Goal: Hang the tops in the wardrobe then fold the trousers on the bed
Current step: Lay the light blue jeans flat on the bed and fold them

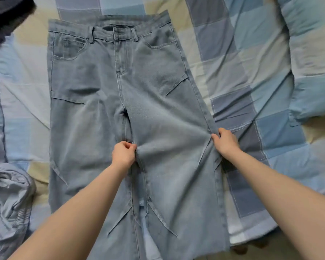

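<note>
Seen from above: a bed (pixel 261 53) covered edge to edge by a patchwork cover of pale blue, slate blue, cream and white squares, stitched in light thread and creased in soft folds. Bunched into a thick padded roll along the right side, a quilt (pixel 311 59) in the same check. At the lower left, a crumpled heap of pale grey-blue cloth (pixel 8 199); in the top left corner, a dark, blurred shape, too indistinct to identify. Below the bed's near edge at the lower right, a strip of dim floor, with nothing clear in it. No brand, label or writing legible anywhere, not even on the waistband. Spread flat and front side up in the middle of the bed, light blue jeans (pixel 105 113), waistband at the far end, legs running toward the near edge, fly closed, belt loops and front pockets showing, slanted seams across both thighs and lower legs. Left hand (pixel 123 153) curled, pinching the inner edge of the right-hand leg just below the crotch, knuckles up. Right hand (pixel 225 141) likewise curled, pinching the outer seam of that same leg at about the same level, thumb pressed against the denim. Fabric drawn taut between the two grips, with creases fanning out from each. Both forearms bare, reaching in from the near edge.
</note>
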Available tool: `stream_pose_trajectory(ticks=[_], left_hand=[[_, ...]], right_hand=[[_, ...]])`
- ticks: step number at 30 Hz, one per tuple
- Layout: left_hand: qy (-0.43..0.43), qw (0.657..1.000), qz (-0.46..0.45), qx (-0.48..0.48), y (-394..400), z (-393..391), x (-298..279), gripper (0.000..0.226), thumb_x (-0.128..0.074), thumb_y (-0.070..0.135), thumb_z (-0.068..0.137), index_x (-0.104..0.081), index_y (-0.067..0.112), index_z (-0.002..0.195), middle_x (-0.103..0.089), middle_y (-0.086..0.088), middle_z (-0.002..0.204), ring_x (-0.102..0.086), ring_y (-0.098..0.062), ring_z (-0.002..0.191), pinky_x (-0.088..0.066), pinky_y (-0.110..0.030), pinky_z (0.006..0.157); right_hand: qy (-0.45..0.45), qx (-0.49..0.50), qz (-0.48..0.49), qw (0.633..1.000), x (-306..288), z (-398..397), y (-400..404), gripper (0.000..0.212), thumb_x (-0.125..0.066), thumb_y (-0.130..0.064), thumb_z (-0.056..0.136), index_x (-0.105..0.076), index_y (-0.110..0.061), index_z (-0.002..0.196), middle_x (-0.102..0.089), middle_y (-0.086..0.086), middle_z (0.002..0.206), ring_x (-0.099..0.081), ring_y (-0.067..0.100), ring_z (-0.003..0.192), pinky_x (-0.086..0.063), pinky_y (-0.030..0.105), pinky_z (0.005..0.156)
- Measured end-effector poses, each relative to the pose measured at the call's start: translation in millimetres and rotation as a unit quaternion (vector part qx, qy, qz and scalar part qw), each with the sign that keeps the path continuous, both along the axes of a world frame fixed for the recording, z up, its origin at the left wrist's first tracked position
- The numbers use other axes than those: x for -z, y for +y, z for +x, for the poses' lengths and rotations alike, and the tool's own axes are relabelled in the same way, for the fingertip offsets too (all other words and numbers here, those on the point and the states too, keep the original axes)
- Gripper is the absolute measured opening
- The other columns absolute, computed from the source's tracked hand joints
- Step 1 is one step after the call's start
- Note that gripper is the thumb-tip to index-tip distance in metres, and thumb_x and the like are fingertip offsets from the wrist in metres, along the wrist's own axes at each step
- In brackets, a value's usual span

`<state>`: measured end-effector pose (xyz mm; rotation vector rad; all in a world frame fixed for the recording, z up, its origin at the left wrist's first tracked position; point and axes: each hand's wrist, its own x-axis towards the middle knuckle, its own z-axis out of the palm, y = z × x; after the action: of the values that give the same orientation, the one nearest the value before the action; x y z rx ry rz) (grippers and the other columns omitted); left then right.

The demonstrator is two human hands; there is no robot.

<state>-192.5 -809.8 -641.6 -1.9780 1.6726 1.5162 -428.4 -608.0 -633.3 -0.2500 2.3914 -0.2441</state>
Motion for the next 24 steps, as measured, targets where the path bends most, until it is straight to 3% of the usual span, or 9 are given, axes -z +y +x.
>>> stream_pose_trajectory(ticks=[4,8,9,11,14,16,18,22,24], left_hand=[[-0.12,0.977,-0.115,0.133,-0.7,-12.7,-14.1,0.021,-0.066,0.016,0.089,-0.053,0.006,0.1,-0.059,-0.012,0.103,-0.056,-0.034,0.098,-0.04,-0.036,0.075],[-0.104,0.896,-0.303,0.307,-8.9,-26.9,-24.3,0.039,-0.069,0.007,0.081,-0.048,0.011,0.114,-0.047,-0.011,0.114,-0.047,-0.033,0.101,-0.042,-0.042,0.08],[-0.091,0.879,-0.308,0.351,-13.9,-31.2,-22.6,0.043,-0.067,0.009,0.082,-0.05,0.012,0.12,-0.047,-0.01,0.118,-0.046,-0.032,0.105,-0.042,-0.041,0.083],[-0.055,0.901,-0.22,0.37,-21.6,-44.9,-21.1,0.054,-0.062,0.023,0.089,-0.042,0.018,0.139,-0.046,-0.008,0.131,-0.046,-0.03,0.119,-0.04,-0.039,0.095],[0.01,0.959,-0.001,0.283,-37.0,-66.7,-28.7,0.067,-0.048,0.054,0.095,-0.029,0.022,0.152,-0.039,-0.004,0.151,-0.039,-0.023,0.137,-0.031,-0.037,0.113],[0.087,0.975,0.119,0.165,-49.9,-79.6,-41.4,0.071,-0.033,0.066,0.094,-0.038,0.021,0.149,-0.039,0.004,0.151,-0.036,-0.016,0.139,-0.024,-0.036,0.117],[0.128,0.974,0.172,0.067,-63.2,-86.6,-54.0,0.071,-0.025,0.072,0.092,-0.05,0.025,0.139,-0.048,0.006,0.137,-0.042,-0.016,0.128,-0.025,-0.039,0.115],[0.248,0.949,0.178,-0.082,-79.9,-80.3,-57.4,0.043,-0.042,0.052,0.098,-0.066,0.015,0.098,-0.068,-0.009,0.094,-0.062,-0.019,0.078,-0.046,-0.034,0.078],[0.274,0.942,0.161,-0.107,-77.6,-73.7,-50.1,0.024,-0.048,0.021,0.1,-0.058,0.009,0.082,-0.057,-0.01,0.069,-0.049,-0.011,0.048,-0.037,-0.029,0.06]], right_hand=[[-0.118,0.036,-0.046,0.991,-2.3,-34.2,-12.4,0.014,-0.063,-0.008,0.083,-0.058,-0.018,0.073,-0.062,0.01,0.082,-0.057,0.025,0.08,-0.049,0.035,0.071],[-0.154,0.158,-0.149,0.964,-12.7,-59.5,-64.1,0.021,-0.068,-0.02,0.086,-0.054,-0.013,0.1,-0.055,0.009,0.101,-0.054,0.021,0.092,-0.051,0.04,0.084],[-0.153,0.155,-0.155,0.964,-16.2,-63.7,-79.3,0.027,-0.067,-0.027,0.087,-0.053,-0.015,0.106,-0.055,0.006,0.102,-0.054,0.02,0.091,-0.051,0.039,0.084],[-0.146,0.135,-0.17,0.965,-24.3,-65.3,-106.3,0.036,-0.066,-0.033,0.086,-0.054,-0.014,0.114,-0.059,0.002,0.105,-0.058,0.016,0.085,-0.052,0.033,0.074],[-0.143,0.087,-0.281,0.945,-38.7,-46.4,-139.1,0.045,-0.061,-0.014,0.088,-0.047,-0.014,0.132,-0.059,-0.005,0.121,-0.059,0.013,0.101,-0.049,0.024,0.087],[-0.123,-0.023,-0.346,0.93,-53.0,-21.5,-156.0,0.052,-0.053,-0.006,0.091,-0.04,-0.014,0.14,-0.049,-0.012,0.124,-0.052,0.007,0.112,-0.038,0.012,0.093],[-0.143,-0.119,-0.36,0.914,-56.3,4.3,-168.2,0.058,-0.052,-0.008,0.092,-0.034,-0.015,0.146,-0.049,-0.009,0.134,-0.052,0.008,0.117,-0.038,0.02,0.102],[-0.282,-0.189,-0.277,0.899,-65.1,39.2,-189.9,0.045,-0.042,0.0,0.094,-0.047,-0.014,0.136,-0.061,0.005,0.088,-0.055,0.014,0.07,-0.049,0.029,0.067],[-0.231,-0.225,-0.25,0.913,-71.2,40.2,-206.5,0.038,-0.04,0.005,0.089,-0.063,-0.007,0.117,-0.065,0.01,0.089,-0.056,0.015,0.071,-0.052,0.036,0.072]])
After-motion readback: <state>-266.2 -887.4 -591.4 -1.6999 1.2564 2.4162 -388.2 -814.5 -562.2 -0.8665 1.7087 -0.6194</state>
